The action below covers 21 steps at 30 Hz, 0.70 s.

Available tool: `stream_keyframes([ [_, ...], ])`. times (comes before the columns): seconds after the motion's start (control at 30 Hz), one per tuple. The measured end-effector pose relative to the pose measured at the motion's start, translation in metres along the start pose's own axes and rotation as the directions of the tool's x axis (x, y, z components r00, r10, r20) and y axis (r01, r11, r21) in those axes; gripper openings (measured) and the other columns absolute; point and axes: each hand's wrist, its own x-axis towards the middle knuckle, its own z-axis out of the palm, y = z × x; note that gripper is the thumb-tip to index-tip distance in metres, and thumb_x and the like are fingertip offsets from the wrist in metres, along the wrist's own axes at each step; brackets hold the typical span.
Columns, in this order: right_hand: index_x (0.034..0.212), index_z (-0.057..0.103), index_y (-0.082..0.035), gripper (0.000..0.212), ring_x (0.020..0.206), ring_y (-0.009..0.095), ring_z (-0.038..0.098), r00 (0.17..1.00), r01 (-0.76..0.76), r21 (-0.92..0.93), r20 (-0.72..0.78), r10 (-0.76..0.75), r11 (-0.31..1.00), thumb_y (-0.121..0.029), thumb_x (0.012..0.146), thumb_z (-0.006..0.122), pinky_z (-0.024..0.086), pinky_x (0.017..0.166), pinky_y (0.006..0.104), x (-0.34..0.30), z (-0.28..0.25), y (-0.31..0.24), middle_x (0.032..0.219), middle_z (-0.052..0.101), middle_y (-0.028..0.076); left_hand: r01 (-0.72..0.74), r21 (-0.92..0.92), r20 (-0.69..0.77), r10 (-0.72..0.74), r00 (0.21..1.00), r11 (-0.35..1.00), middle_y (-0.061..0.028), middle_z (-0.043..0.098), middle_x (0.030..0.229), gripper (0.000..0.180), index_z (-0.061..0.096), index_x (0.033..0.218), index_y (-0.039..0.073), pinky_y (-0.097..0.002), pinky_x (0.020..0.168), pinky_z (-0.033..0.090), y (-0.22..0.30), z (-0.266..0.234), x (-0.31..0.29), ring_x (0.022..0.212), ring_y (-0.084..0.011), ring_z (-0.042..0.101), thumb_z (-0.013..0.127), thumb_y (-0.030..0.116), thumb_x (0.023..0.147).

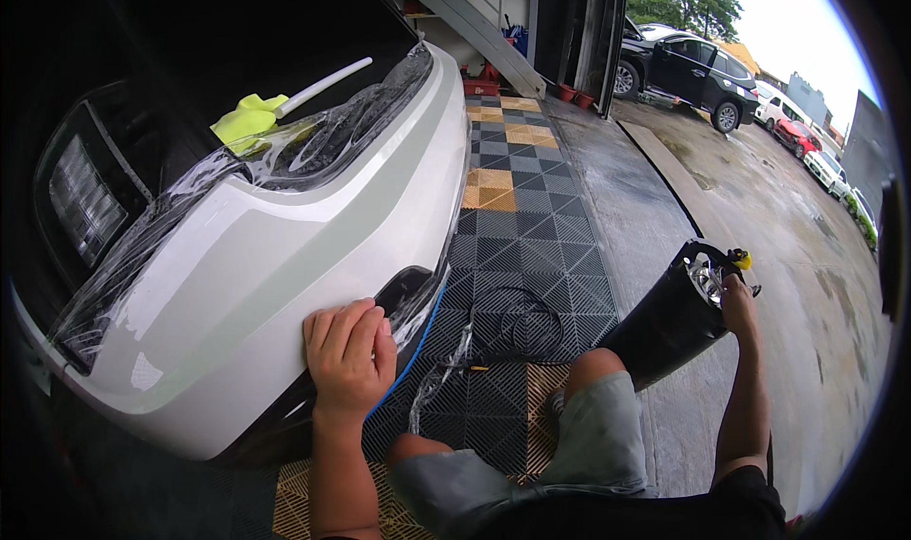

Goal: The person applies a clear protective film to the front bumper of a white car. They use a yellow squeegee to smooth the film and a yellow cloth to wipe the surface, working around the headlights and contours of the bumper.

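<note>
The white rear bumper (323, 217) of a car fills the left side, with paler grey-green bands across its surface. My left hand (351, 350) rests against its lower part, beside a dark recess (403, 288); its fingers are bent and held together, and anything under them is hidden. On my right, a black cylindrical tank (664, 326) leans by my knee. My right hand (739, 305) is closed at the metal fittings (705, 280) on its top, close to a yellow valve knob (740, 258). Clear plastic film (342, 141) covers the car above the bumper.
A yellow-green cloth (247, 121) and a white stick (327, 84) lie on the filmed car. A black hose (555, 322) and crumpled film (441, 374) lie on the grid-tile floor (531, 246). Red pots (567, 93) stand by the doorway; a black car (688, 70) is parked outside.
</note>
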Motion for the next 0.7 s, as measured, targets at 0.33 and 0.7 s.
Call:
stream_keyframes([
  [0.33, 0.102, 0.062, 0.0, 0.019, 0.089, 0.036, 0.065, 0.915, 0.265, -0.21, -0.253, -0.314, 0.941, -0.013, 0.09, 0.058, 0.05, 0.081, 0.0435, 0.019, -0.026, -0.03, 0.096, 0.066, 0.017, 0.263, -0.435, -0.011, -0.297, 0.955, 0.861, -0.0155, 0.067, 0.097, 0.014, 0.065, 0.098, -0.005, -0.0336, 0.07, 0.05, 0.023, 0.023, -0.028, 0.081, -0.0241, 0.062, 0.056, 0.004, 0.091],
  [0.7, 0.102, 0.064, 0.001, 0.029, 0.094, 0.042, 0.063, 0.476, 0.477, 0.58, 0.46, -0.749, 0.66, -0.02, 0.083, 0.06, 0.051, 0.084, 0.0481, 0.032, 0.361, -0.247, 0.096, 0.066, 0.025, 0.498, -0.798, 0.418, -0.907, 0.053, -0.339, -0.022, 0.049, 0.138, 0.051, 0.04, 0.139, -0.001, -0.0488, 0.102, 0.046, 0.074, 0.122, -0.103, 0.125, -0.0348, 0.052, 0.049, 0.033, 0.102],
])
